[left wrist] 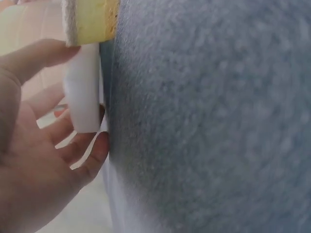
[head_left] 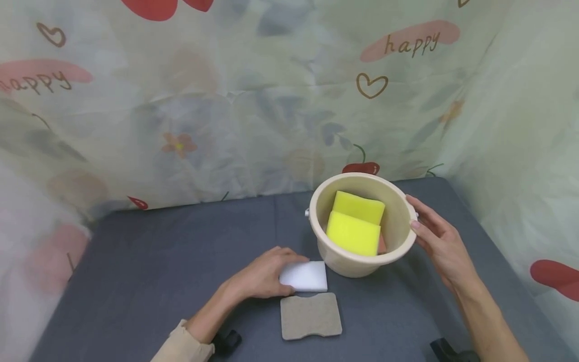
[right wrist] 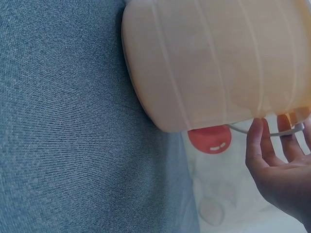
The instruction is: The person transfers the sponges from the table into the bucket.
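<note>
My left hand [head_left: 273, 274] pinches a white sponge block [head_left: 304, 276] by its left end, thumb on the near side and fingers on the far side. In the left wrist view the block [left wrist: 82, 92] stands between thumb and fingers. A notched sponge [head_left: 311, 317] with a grey-beige scouring face lies just nearer me; its edge [left wrist: 90, 22] shows yellow and orange layers. My right hand [head_left: 445, 249] touches the right rim of a cream bucket [head_left: 350, 264], fingers spread about the handle's knob. Two yellow sponges [head_left: 355, 234] and a reddish-brown piece [head_left: 382, 245] lie inside the bucket.
A dark grey cloth [head_left: 181, 271] covers the table. Behind it and at the sides hangs a printed curtain [head_left: 253, 125] with hearts, fruit and lettering. The bucket's thin handle [right wrist: 238, 128] hangs near the right fingers.
</note>
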`<state>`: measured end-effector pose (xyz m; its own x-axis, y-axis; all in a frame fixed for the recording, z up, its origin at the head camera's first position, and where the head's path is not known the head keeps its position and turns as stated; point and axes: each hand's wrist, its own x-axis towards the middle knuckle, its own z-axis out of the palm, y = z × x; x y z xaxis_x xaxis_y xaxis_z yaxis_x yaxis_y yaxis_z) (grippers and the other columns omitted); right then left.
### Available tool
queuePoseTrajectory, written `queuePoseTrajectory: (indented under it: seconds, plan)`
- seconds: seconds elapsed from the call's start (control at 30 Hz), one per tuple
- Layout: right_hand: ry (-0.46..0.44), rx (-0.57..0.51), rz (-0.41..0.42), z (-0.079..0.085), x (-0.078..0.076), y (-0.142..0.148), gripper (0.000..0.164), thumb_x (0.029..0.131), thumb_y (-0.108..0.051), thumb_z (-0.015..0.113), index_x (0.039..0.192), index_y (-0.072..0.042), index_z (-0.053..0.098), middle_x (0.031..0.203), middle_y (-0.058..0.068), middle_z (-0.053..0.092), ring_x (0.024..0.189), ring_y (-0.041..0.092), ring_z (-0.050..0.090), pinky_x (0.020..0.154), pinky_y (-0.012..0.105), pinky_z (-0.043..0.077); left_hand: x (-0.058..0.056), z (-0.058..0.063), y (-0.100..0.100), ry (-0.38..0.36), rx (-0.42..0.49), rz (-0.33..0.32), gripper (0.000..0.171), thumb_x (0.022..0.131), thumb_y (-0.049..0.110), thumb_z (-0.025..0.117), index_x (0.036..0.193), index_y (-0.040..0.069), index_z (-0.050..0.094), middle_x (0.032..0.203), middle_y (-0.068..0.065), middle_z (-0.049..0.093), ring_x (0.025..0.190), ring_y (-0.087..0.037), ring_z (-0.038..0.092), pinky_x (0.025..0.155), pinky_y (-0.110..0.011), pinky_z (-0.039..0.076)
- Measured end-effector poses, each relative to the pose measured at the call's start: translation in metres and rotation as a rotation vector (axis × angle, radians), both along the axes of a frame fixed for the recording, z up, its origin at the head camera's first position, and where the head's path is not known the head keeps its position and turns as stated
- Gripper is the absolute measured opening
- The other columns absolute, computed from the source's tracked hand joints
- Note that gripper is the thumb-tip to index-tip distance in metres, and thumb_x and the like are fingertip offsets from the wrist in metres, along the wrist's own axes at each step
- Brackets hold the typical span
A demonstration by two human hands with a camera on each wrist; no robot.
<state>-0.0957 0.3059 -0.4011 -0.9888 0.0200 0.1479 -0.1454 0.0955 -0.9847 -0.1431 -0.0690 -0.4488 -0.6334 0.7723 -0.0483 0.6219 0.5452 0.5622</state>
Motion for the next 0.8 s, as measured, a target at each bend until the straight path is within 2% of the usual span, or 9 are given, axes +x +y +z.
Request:
queuePoseTrajectory:
  seconds: [0.2, 0.33, 0.6, 0.8]
  plan:
    - [0.002, -0.01, -0.003, 0.0, -0.001, -0.001, 0.054, 0.101, -0.011, 0.057, 0.153, -0.013, 0.04, 0.156, 0.003, 0.039, 0.127, 0.001, 0.05, 0.089, 0.015, 0.049, -0.002, 0.004, -0.007, -0.062, 0.086, -0.019, 0.064, 0.078, 0.009, 0.073, 0.14, 0.016, 0.058, 0.125, 0.002, 0.059, 0.106, -0.011, 0.056, 0.088, -0.028, 0.047]
    - [0.001, -0.022, 0.001, 0.0, 0.0, -0.002, 0.054, 0.101, -0.01, 0.057, 0.153, -0.012, 0.04, 0.156, 0.004, 0.039, 0.127, 0.001, 0.05, 0.09, 0.015, 0.048, -0.002, 0.008, -0.013, -0.087, 0.147, -0.016, 0.063, 0.079, 0.008, 0.069, 0.14, 0.016, 0.058, 0.127, 0.004, 0.059, 0.104, -0.01, 0.057, 0.086, -0.027, 0.048]
    - [-0.004, -0.012, -0.007, 0.001, 0.0, -0.003, 0.054, 0.101, -0.011, 0.057, 0.153, -0.013, 0.04, 0.156, 0.004, 0.039, 0.126, 0.0, 0.05, 0.089, 0.014, 0.048, -0.004, 0.023, -0.026, -0.087, 0.231, 0.022, 0.058, 0.084, 0.019, 0.078, 0.138, 0.026, 0.059, 0.129, 0.013, 0.058, 0.11, -0.007, 0.057, 0.088, -0.031, 0.049]
    - [0.004, -0.021, -0.005, 0.0, 0.0, -0.002, 0.054, 0.101, -0.01, 0.057, 0.153, -0.012, 0.04, 0.156, 0.004, 0.038, 0.127, 0.0, 0.05, 0.09, 0.015, 0.048, -0.003, 0.039, -0.033, -0.045, 0.257, 0.026, 0.058, 0.082, 0.023, 0.08, 0.136, 0.025, 0.061, 0.13, 0.012, 0.059, 0.112, -0.008, 0.057, 0.089, -0.032, 0.049]
